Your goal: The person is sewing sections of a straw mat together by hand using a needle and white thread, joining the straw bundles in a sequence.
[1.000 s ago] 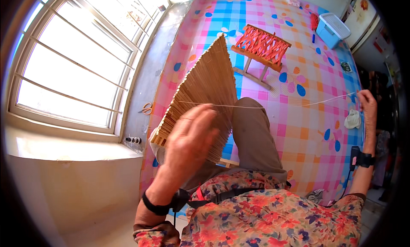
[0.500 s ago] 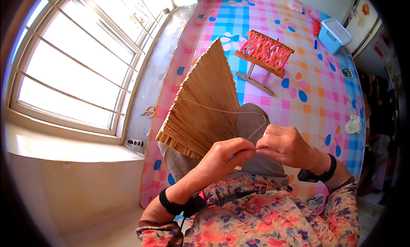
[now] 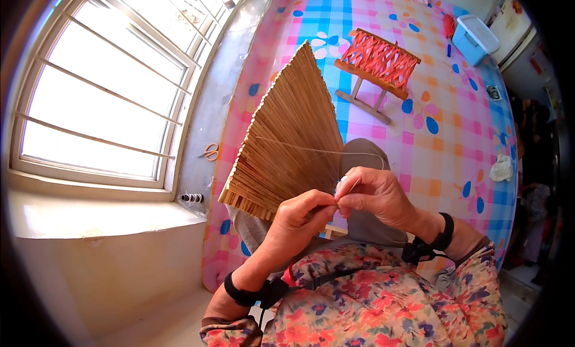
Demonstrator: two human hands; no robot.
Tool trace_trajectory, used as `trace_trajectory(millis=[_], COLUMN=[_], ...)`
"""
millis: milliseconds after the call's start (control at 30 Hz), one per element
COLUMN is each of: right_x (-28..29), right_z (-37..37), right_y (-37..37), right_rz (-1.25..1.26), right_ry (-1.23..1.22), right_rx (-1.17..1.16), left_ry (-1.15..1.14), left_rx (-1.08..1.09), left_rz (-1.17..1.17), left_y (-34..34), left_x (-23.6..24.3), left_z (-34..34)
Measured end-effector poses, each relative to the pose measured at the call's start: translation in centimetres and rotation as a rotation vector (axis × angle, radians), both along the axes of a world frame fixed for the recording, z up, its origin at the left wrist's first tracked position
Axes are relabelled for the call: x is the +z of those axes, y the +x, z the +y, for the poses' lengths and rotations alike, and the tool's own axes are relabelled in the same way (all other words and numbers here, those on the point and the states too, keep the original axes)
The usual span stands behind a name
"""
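A fan-shaped piece made of many tan stalks (image 3: 287,131) rests across my lap, its cut ends along the left edge. A thin pale cord (image 3: 305,148) crosses it and loops right to my right hand (image 3: 380,194). That hand is closed on the cord, thumb and finger pinched, with a thin strand showing above the fingertips. My left hand (image 3: 299,218) is also closed in a pinch, its fingertips meeting the right ones in front of the stalks. What lies between the touching fingertips is too small to make out.
Beyond my knees stands a wooden folding stool (image 3: 383,59) with a red woven seat. Scissors (image 3: 209,152) and small spools (image 3: 191,198) lie on the window ledge at left. A lidded blue box (image 3: 473,42) and a white cloth (image 3: 502,168) sit on the checked mat (image 3: 419,161).
Both hands have moved left, closer to the stalks, still fingertip to fingertip. The right hand has turned, and a thin strand now shows above its fingers.
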State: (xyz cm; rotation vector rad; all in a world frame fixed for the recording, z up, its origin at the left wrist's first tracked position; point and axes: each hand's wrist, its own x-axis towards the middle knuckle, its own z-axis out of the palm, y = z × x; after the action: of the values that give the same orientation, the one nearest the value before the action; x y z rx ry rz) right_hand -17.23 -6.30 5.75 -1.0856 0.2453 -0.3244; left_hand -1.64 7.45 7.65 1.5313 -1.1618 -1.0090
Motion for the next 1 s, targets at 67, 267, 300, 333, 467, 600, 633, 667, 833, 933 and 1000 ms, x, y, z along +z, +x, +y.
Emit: trace_trajectory(millis=[67,267,300,333,467,600,633,667,833,933,1000], right_x=[-0.8,-0.9,-0.8,-0.6,-2.2,-4.4,-4.5,-4.7,-5.2,-5.7,-5.6], right_z=[0.2,-1.2,-1.9,-2.7,-3.6,-3.8,-3.5,-3.4,-3.1,-3.3,-3.5], right_y=[0.9,4.5,5.4,6.1,9.4,11.7,12.3,12.6,14.2,14.5,14.7], right_rz=[0.011,0.074,0.107,0.158,-0.064,-0.092,-0.11,-0.112,-0.1,-0.134,-0.146], right_ry=[-0.06,-0.288,-0.28,-0.267,-0.763,-0.848,-0.846,-0.851,-0.854,-0.842,-0.865], right_rx=[0.017,-0.093,-0.126,-0.082,-0.246,-0.274,-0.254,-0.241,-0.259,-0.236,-0.233], left_ry=[0.025,-0.325,-0.395,-0.318,0.069,0.352,0.415,0.369,0.523,0.459,0.418], left_rx=[0.02,0.192,0.239,0.335,0.487,0.407,0.405,0.403,0.328,0.359,0.381], left_rz=[-0.068,-0.912,-1.082,-1.026,-0.702,-0.564,-0.563,-0.521,-0.606,-0.556,-0.524], left_y=[0.8,3.7,4.5,5.1,7.1,8.5,8.8,9.2,9.9,9.9,10.1], left_x=[0.4,1.8,2.2,2.4,2.9,2.9,3.2,2.9,4.0,3.0,2.4], left_z=[0.5,1.4,1.6,1.4,-0.2,-1.6,-1.5,-1.4,-2.2,-1.5,-1.2])
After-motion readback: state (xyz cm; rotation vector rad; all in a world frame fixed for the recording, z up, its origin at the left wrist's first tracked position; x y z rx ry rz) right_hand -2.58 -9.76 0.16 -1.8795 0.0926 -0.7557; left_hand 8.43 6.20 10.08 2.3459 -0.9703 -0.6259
